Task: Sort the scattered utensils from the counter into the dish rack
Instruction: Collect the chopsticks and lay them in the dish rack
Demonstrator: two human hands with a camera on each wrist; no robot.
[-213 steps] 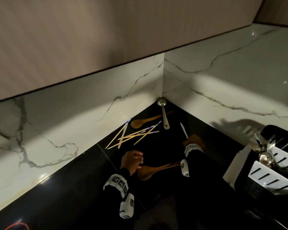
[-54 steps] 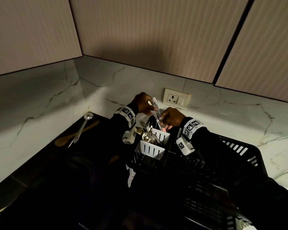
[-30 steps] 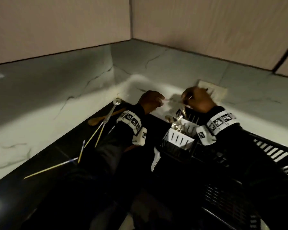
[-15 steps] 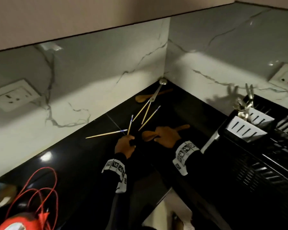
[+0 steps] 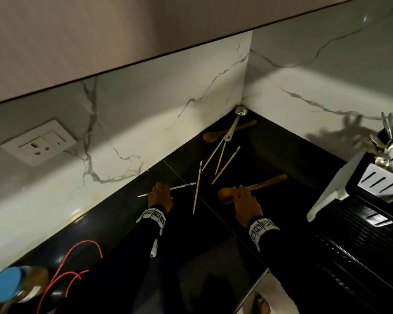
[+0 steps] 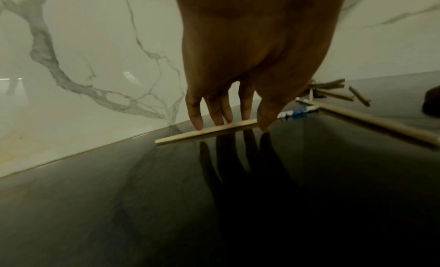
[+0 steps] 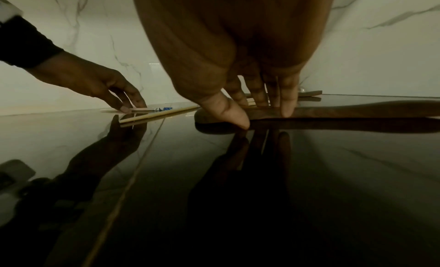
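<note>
On the black counter (image 5: 281,155) a chopstick (image 5: 182,186) with a blue-patterned end lies flat. My left hand (image 5: 159,191) pinches it, thumb (image 6: 264,124) in front and fingertips (image 6: 197,123) behind the chopstick (image 6: 207,131). My right hand (image 5: 241,191) pinches the neck of a wooden spoon (image 5: 268,181), which still lies on the counter; the thumb (image 7: 238,120) is on the near side of this wooden spoon (image 7: 345,109). Several more chopsticks (image 5: 222,159), a second wooden spoon (image 5: 216,134) and a metal ladle (image 5: 240,111) lie toward the corner. The black dish rack (image 5: 361,234) stands at right.
The rack's white cutlery holder (image 5: 381,182) has metal utensils standing in it. A red cable (image 5: 77,254) and a blue-lidded jar (image 5: 7,284) sit at lower left. A wall socket (image 5: 39,141) is on the marble backsplash. The counter's front edge (image 5: 252,286) runs below my arms.
Both hands have left the cutlery holder and come down to the counter. My left hand has moved left onto the lone chopstick; my right hand has settled on the near wooden spoon.
</note>
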